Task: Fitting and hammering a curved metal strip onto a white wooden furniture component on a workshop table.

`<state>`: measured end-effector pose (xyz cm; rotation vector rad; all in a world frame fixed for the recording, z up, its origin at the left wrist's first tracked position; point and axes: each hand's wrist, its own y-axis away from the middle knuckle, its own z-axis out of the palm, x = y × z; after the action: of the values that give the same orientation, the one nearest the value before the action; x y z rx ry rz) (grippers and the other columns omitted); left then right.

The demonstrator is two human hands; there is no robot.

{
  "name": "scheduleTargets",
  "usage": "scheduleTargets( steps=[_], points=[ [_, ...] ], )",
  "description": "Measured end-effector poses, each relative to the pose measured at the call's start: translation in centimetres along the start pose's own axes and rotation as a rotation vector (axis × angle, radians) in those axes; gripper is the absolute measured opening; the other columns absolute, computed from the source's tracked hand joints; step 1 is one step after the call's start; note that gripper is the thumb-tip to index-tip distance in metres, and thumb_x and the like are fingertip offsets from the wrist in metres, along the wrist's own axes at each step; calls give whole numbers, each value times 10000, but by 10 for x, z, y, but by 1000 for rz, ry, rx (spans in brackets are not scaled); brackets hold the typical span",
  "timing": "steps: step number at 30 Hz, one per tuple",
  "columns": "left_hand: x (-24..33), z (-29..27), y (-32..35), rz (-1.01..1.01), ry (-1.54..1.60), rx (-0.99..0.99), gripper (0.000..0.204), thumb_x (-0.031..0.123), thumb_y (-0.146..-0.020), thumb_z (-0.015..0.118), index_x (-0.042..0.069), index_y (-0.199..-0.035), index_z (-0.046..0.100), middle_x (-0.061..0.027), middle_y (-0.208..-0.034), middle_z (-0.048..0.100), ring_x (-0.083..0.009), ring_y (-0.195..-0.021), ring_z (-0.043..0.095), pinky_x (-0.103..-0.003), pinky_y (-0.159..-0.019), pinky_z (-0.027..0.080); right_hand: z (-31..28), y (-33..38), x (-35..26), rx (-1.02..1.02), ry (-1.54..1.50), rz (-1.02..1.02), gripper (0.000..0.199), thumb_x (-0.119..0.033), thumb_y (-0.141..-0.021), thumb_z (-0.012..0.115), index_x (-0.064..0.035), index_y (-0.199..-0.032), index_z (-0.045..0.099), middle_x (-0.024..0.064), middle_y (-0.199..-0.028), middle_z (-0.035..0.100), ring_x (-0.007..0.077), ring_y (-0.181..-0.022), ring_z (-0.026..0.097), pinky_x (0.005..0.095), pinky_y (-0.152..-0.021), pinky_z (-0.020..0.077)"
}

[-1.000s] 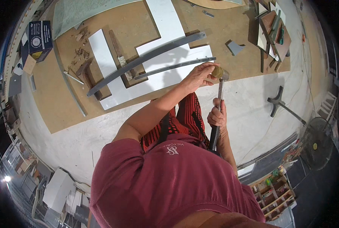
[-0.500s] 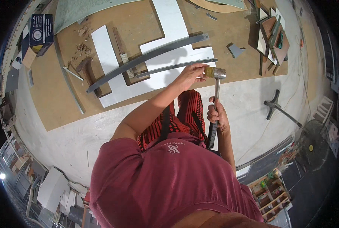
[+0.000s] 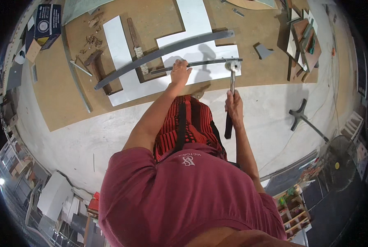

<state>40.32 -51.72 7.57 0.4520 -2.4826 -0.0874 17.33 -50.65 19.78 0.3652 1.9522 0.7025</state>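
My right hand (image 3: 234,103) is closed around the handle of a mallet (image 3: 232,82). The mallet's round head stands over the right end of a thin dark strip (image 3: 210,62); I cannot tell whether they touch. My left hand (image 3: 180,73) lies over that strip nearer its left end, fingers curled onto it. Beneath is a white panel (image 3: 167,88) with stepped cut-outs. A longer, thicker grey strip (image 3: 163,52) crosses the panel just beyond. A wooden-handled tool (image 3: 131,31) with pale wrapping passes under the grey strip. A rusty hammer-like tool (image 3: 94,61) lies to the left.
The brown work board (image 3: 64,99) carries a dark blue box (image 3: 47,26) at far left and stacked offcuts (image 3: 303,45) at far right. A small grey offcut (image 3: 263,51) lies nearer. On the right, a standing fan (image 3: 338,164) with a dark base lies tipped over.
My left hand has left the mallet's head and moved left onto the thin strip. My right hand has swung the mallet's head from sideways to over the strip's right end.
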Motion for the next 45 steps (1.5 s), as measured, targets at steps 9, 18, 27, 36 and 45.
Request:
scheduleTargets(
  steps=[9,18,27,36,45],
  points=[
    [-9,35,-8,64,-66,158,231,145,-671,616,84,-885,556,-125,-944,556,-301,-883,542,-395,-767,475,13,-60,53,101,13,-67,317,-366,-928,465,-63,-838,441,1,-538,406,90,-433,437,270,-390,391],
    [-17,23,-5,-97,-54,43,336,192,-741,598,69,-1052,560,-204,-1176,487,-347,-1039,507,-418,-832,474,21,-50,32,-71,-179,-183,302,-394,-912,505,-100,-859,460,-40,-567,362,53,-446,374,208,-398,334],
    [-45,-46,31,-75,350,53,214,226,-779,607,60,-912,578,-158,-945,583,-330,-868,582,-409,-774,464,20,-25,28,-93,-199,-252,288,-365,-933,468,-103,-820,424,-49,-523,332,51,-414,353,213,-378,320],
    [-232,-167,47,-456,275,645,148,163,-815,550,59,-867,642,-158,-783,640,-333,-734,623,-401,-646,486,41,59,64,0,-29,-9,341,-407,-908,485,-98,-800,390,-26,-509,356,76,-381,380,235,-346,336],
    [-394,-269,-64,-684,273,646,209,186,-791,547,21,-874,645,-194,-799,637,-367,-782,620,-438,-678,486,116,130,72,72,87,365,282,-336,-922,457,-75,-822,418,-15,-520,368,79,-381,383,243,-335,320]
  ],
)
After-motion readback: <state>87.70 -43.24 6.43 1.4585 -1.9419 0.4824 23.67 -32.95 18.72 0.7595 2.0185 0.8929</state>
